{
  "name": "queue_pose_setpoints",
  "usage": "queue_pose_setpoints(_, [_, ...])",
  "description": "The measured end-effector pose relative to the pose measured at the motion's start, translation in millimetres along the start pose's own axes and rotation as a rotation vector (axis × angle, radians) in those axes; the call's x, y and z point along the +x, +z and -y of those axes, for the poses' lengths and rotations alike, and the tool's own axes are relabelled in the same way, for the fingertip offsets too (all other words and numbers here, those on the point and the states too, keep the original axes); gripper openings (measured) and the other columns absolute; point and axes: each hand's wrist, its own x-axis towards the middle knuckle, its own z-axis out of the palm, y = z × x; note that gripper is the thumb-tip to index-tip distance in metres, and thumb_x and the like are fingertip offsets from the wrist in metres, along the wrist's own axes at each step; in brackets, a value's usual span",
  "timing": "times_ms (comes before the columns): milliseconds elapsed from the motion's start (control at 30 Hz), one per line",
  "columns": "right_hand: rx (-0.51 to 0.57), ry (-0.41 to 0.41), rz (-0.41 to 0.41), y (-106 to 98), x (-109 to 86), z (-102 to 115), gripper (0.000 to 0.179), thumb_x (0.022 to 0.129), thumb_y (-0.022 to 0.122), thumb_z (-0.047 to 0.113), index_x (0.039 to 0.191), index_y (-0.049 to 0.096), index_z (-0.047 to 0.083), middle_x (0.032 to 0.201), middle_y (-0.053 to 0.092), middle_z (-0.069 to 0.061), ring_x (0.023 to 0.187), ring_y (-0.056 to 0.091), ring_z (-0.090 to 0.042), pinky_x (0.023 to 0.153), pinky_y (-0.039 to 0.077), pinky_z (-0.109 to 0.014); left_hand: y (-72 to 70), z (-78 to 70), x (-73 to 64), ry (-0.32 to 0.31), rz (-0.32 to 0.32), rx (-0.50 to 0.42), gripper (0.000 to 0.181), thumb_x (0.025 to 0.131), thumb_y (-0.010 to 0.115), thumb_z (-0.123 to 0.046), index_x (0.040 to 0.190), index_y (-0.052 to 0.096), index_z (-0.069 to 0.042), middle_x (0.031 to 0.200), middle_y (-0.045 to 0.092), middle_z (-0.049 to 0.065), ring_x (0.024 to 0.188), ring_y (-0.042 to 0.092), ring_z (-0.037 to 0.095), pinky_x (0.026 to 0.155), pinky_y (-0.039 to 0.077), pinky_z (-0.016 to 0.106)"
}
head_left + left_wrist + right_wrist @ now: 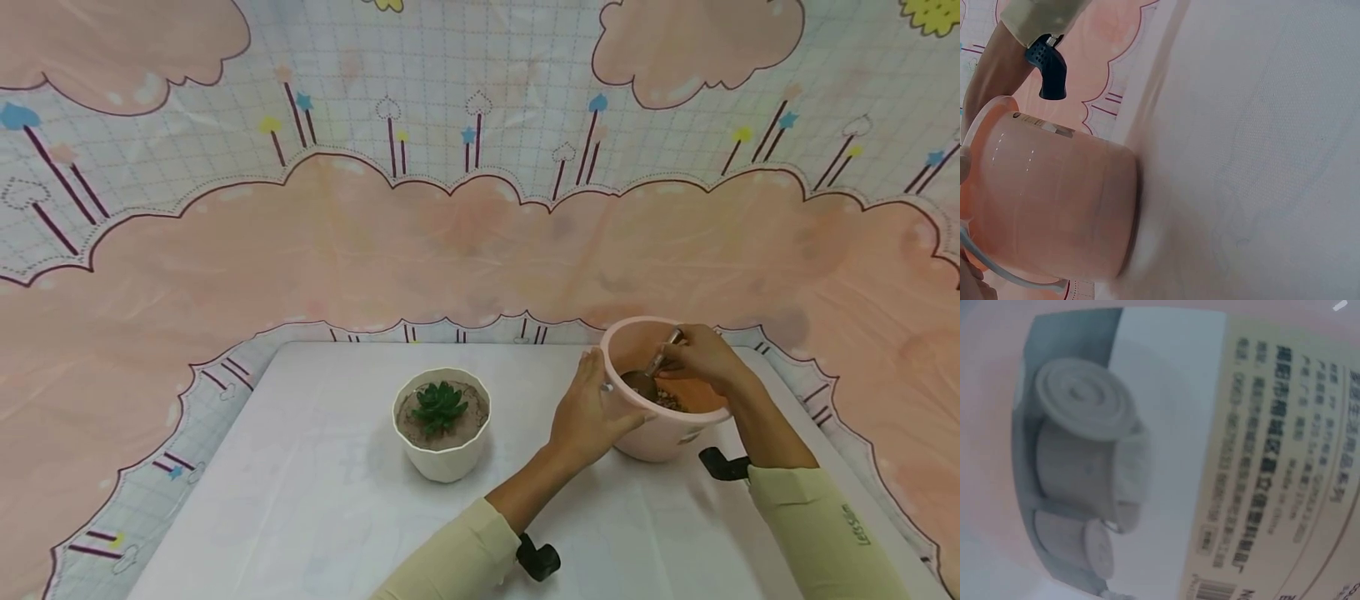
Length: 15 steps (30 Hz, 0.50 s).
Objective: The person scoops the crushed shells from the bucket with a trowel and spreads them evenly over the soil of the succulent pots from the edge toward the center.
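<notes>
On the right of the white table stands a pink bucket [652, 437], its mouth tipped slightly toward me. My left hand [588, 417] holds the bucket's left side, with the fingers at the rim and the thumb across the front. In the left wrist view, the bucket's pale handle [1007, 272] hangs beside my fingers. My right hand [697, 358] reaches over the rim and grips the handle of a metal spoon [662, 357]. The spoon's bowl is down inside the bucket, at brown, grainy soil [670, 401]. The right wrist view shows only the bucket's printed label [1172, 450] up close.
A white pot [445, 465] with a green succulent [439, 407] in greyish soil stands on the white table [315, 500], left of the bucket. Behind the table hangs a patterned pink cloth [450, 242]. A black wrist mount [538, 558] sticks out below the left sleeve.
</notes>
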Motion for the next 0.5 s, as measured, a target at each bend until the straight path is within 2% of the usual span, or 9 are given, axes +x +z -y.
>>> queue_pose_setpoints(267, [0.007,0.03,0.042,-3.1,-1.6,2.2,0.026,0.11,0.048,0.002,0.118,0.046,-0.023,0.102,0.068,-0.028,0.084,0.074,-0.02,0.079,0.063,-0.036,1.5,0.8,-0.5,0.009,0.002,0.003,0.111,0.087,0.087,-0.047,0.168,0.023,-0.007,0.17,0.027,0.012,0.158,0.021,0.024,0.12,0.034,0.047])
queue_pose_setpoints(500, [0.018,0.02,0.065,-4.9,-1.5,0.4,0.028,0.11,0.049,0.003,0.12,0.046,-0.023,0.101,0.069,-0.025,0.085,0.074,-0.02,0.08,0.063,-0.039,2.1,1.7,0.7,0.015,-0.014,0.009,0.111,0.086,0.087,-0.048,0.167,0.024,-0.007,0.169,0.029,0.015,0.157,0.024,0.025,0.119,0.034,0.047])
